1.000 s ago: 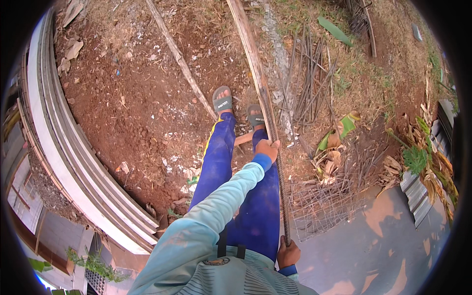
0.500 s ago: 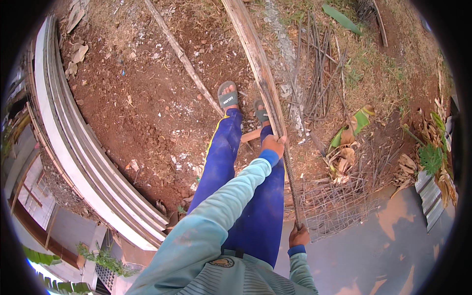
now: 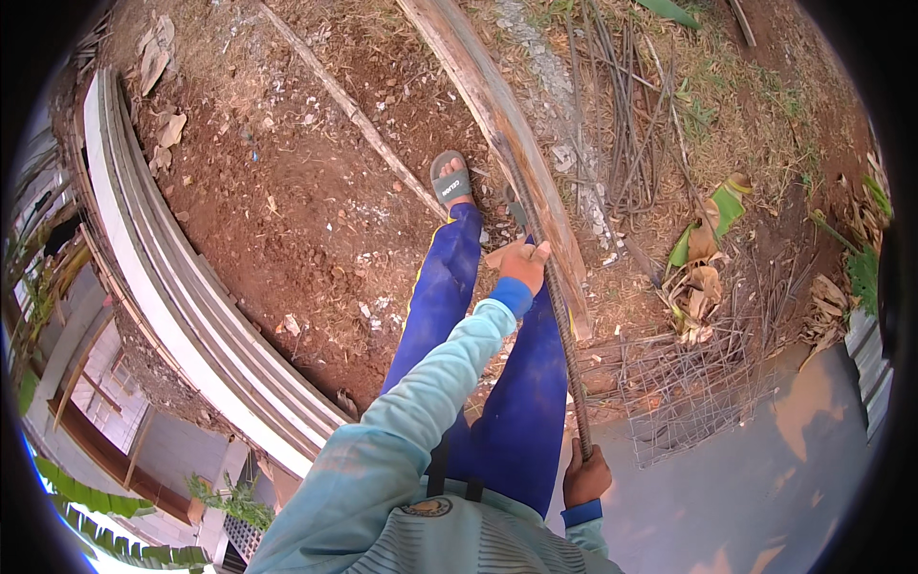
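My left hand (image 3: 524,264) is closed round a long ribbed steel bar (image 3: 562,330) at the middle of the view, beside my legs. My right hand (image 3: 583,478) grips the same bar at its near end, low at the right of my body. The bar's far part lies against or over a weathered wooden plank (image 3: 478,91), which runs diagonally from the top past my right foot. A thin wooden pole (image 3: 354,115) lies on the soil left of the plank, reaching toward my sandalled left foot (image 3: 449,182).
Stacked long boards (image 3: 191,306) border the dirt at left. Loose rods (image 3: 622,115) lie at upper right, wire mesh (image 3: 684,411) at lower right on grey flat ground (image 3: 727,507). Dry banana leaves (image 3: 698,287) and corrugated sheet (image 3: 861,383) are at right.
The bar has shifted relative to the plank, whose lower end now shows past my left hand. My left hand sits slightly higher in view, and the scene has shifted with my head.
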`<action>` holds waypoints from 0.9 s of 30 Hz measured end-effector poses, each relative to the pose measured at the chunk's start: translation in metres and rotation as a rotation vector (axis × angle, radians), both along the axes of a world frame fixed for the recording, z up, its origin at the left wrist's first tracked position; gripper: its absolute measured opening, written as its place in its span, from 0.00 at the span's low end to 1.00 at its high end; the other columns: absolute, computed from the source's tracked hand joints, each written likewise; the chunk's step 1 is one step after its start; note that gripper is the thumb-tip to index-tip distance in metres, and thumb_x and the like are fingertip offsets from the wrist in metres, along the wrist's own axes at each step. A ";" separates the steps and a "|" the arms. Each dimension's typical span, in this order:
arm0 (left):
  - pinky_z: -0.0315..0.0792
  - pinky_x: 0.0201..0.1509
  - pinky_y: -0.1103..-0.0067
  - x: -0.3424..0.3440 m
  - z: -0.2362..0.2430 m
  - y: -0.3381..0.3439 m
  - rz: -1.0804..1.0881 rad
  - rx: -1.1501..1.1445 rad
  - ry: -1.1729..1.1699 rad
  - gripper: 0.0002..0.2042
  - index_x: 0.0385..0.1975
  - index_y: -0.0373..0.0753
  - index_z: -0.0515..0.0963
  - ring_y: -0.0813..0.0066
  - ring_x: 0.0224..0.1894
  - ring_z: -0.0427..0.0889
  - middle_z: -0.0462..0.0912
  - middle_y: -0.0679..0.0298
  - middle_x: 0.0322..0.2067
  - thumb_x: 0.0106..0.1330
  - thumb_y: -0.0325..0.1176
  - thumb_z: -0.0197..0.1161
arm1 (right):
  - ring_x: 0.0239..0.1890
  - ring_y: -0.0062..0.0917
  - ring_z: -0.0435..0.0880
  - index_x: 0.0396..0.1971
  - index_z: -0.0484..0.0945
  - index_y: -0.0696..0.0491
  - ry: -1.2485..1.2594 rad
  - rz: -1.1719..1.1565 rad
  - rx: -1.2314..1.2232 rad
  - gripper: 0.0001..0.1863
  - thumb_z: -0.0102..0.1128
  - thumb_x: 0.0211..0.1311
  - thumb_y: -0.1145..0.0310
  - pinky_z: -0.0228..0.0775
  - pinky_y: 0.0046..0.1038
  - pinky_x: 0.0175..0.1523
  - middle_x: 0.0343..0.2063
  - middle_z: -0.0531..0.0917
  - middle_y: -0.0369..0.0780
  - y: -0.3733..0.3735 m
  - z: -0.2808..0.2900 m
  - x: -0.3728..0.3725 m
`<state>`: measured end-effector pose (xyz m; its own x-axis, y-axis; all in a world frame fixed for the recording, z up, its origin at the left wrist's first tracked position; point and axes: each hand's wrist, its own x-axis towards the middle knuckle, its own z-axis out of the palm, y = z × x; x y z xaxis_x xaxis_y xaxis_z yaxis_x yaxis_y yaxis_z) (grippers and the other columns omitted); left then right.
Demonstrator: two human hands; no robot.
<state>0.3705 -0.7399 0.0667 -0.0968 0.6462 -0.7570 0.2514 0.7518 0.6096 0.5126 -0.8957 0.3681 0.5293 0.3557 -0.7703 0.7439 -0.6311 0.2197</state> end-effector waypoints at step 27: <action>0.65 0.30 0.76 -0.019 0.031 0.025 -0.132 -0.112 -0.060 0.16 0.32 0.30 0.79 0.75 0.23 0.70 0.74 0.63 0.20 0.68 0.39 0.57 | 0.22 0.50 0.78 0.29 0.71 0.58 0.327 -0.300 0.010 0.18 0.50 0.67 0.56 0.67 0.44 0.28 0.17 0.76 0.51 0.004 0.029 -0.010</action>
